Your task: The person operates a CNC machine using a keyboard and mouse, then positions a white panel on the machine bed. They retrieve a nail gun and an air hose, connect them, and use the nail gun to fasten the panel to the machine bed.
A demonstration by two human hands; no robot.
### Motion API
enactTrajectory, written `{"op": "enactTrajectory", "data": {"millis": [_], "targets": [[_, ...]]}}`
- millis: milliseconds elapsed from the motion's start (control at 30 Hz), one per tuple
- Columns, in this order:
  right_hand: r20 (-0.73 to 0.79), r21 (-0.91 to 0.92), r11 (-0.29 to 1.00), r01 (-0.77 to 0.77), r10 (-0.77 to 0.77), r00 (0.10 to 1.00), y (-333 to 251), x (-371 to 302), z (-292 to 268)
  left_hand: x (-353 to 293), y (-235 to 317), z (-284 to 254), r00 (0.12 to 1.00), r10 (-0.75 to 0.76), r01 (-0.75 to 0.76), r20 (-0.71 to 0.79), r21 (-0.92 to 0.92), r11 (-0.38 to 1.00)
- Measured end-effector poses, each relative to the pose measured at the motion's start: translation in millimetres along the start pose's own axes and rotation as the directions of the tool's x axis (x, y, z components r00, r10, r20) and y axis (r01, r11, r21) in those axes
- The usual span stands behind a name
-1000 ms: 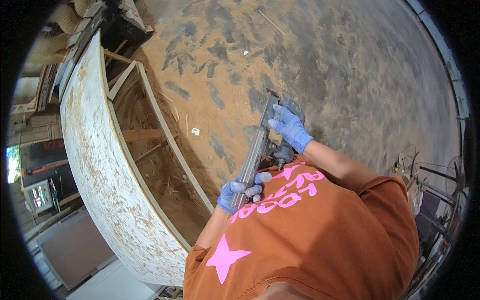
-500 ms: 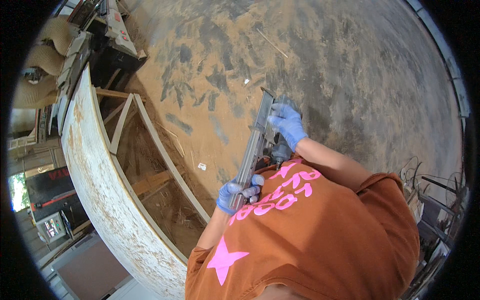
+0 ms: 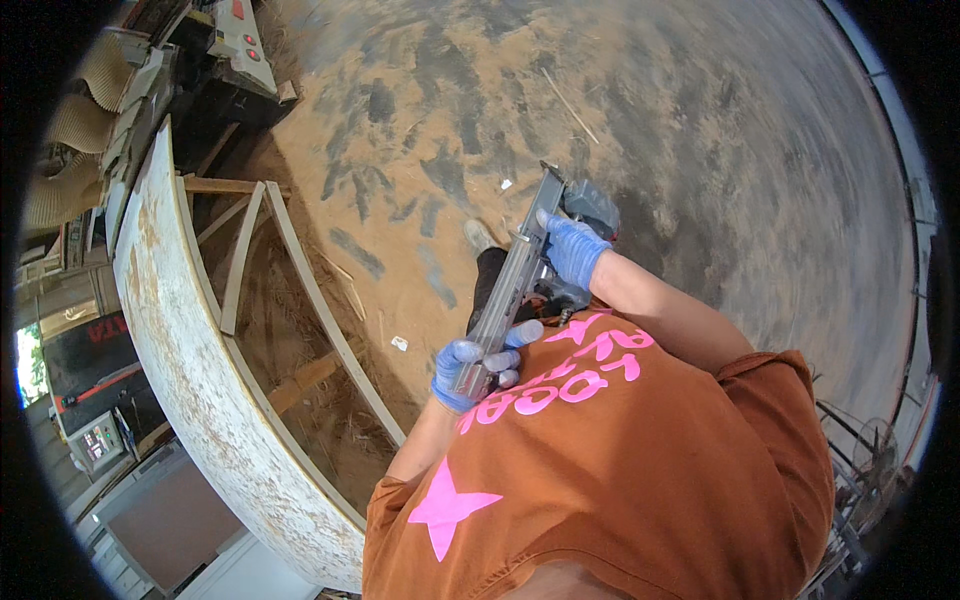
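I'm in a woodworking shop: sawdust all over the concrete floor (image 3: 700,130), a big curved white form (image 3: 190,370) with timber framing (image 3: 300,270) behind it, machines with control buttons (image 3: 240,40), and ribbed dust hose (image 3: 95,110).

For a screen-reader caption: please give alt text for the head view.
Two blue-gloved hands hold a grey nail gun before an orange shirt: the left hand at its long magazine's end, the right hand near its head. Below lie a sawdust-covered floor and a curved white wooden frame on the left.
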State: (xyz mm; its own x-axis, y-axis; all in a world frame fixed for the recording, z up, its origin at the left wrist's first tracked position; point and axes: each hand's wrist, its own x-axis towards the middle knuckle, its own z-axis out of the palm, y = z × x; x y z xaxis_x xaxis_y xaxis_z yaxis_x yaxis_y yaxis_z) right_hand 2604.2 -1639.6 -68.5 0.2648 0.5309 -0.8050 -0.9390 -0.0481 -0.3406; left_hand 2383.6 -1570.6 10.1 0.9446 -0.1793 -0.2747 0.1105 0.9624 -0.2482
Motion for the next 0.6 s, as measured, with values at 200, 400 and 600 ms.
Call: {"op": "enactTrajectory", "data": {"millis": [200, 400, 600], "targets": [[0.230, -0.756, 0.634, 0.165, 0.022, 0.973, -64.2, 66.3, 79.7, 24.3, 115.4, 29.2, 1.000, 0.010, -0.011, -0.011, -0.042, 0.999], [0.478, -0.860, -0.184, 0.476, 0.035, 0.878, -112.0, 81.5, 175.5, 35.5, 231.9, 88.6, 0.996, 0.017, -0.004, -0.086, 0.148, 0.989], [0.573, -0.792, -0.311, 0.525, -0.084, 0.815, -143.3, 139.1, 204.5, 54.5, 330.8, 126.5, 0.990, -0.022, 0.073, -0.142, 0.361, 0.930]]}}
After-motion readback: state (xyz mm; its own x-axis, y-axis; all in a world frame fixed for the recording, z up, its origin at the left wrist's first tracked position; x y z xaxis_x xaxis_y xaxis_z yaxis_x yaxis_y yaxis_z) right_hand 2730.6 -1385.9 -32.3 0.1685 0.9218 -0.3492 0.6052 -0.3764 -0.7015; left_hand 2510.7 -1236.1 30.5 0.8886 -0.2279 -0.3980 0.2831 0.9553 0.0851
